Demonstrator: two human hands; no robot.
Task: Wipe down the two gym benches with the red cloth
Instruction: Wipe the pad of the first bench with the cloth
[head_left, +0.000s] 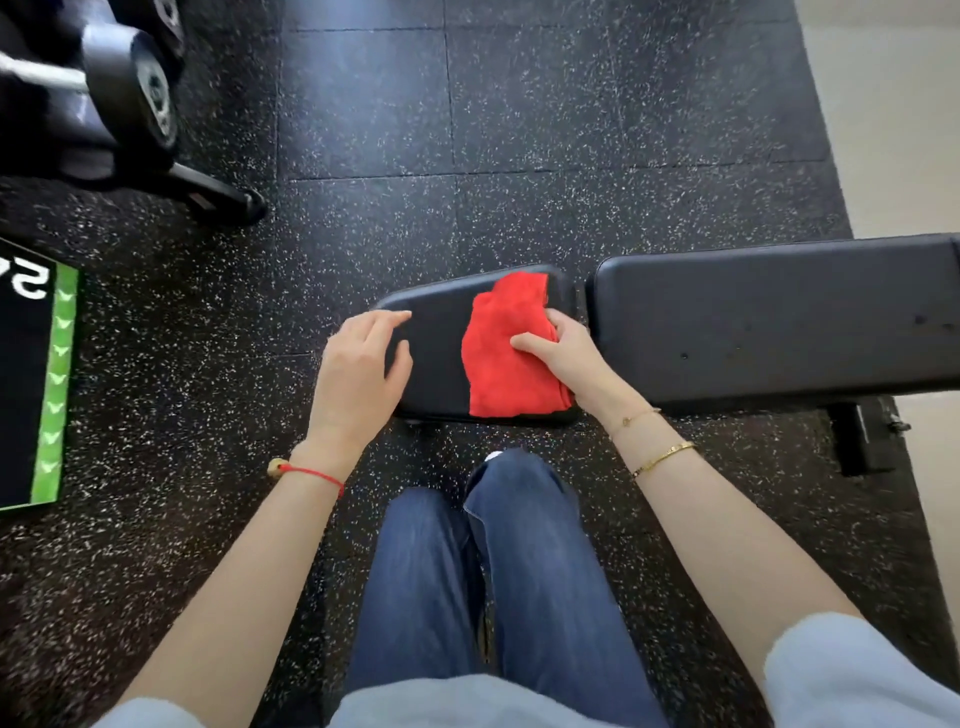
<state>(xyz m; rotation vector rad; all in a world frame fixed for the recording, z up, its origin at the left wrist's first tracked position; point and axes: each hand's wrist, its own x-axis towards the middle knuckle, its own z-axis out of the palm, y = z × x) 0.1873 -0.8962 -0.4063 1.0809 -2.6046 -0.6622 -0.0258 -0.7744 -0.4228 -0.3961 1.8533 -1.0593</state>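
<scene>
Legs: blue jeans (498, 587) fill the bottom centre, just short of the seat pad's near edge; a shoe tip shows as a small white sliver, the rest hidden by the trouser hem
Sleeves: pale sleeve (857, 675) cut off by the bottom right corner
Seat pad: black bench seat pad (436, 358), the landmark; its right half is covered by cloth and hand, its frame underneath is mostly hidden
Red cloth: red cloth (498, 358) lies crumpled on the right half of the seat pad, reaching from the pad's far edge to its near edge
Right hand: right hand (561, 348) rests on the cloth's right side, thumb pressed across the fabric, fingers curled round its bunched right edge; fingertips hidden by the cloth
Left hand: left hand (363, 364) lies at the seat pad's left end, fingers relaxed and slightly spread, holding nothing; whether the fingertips touch the pad cannot be told
Back pad: long black back pad (769, 322) sits just right of the seat pad across a narrow gap, cut off by the right edge
Floor: speckled black rubber floor (519, 130) lies open beyond the seat pad's far edge
Left of seat pad: green-edged black mat (57, 384), well apart and cut off; blurred dumbbell (130, 88) far beyond it
</scene>
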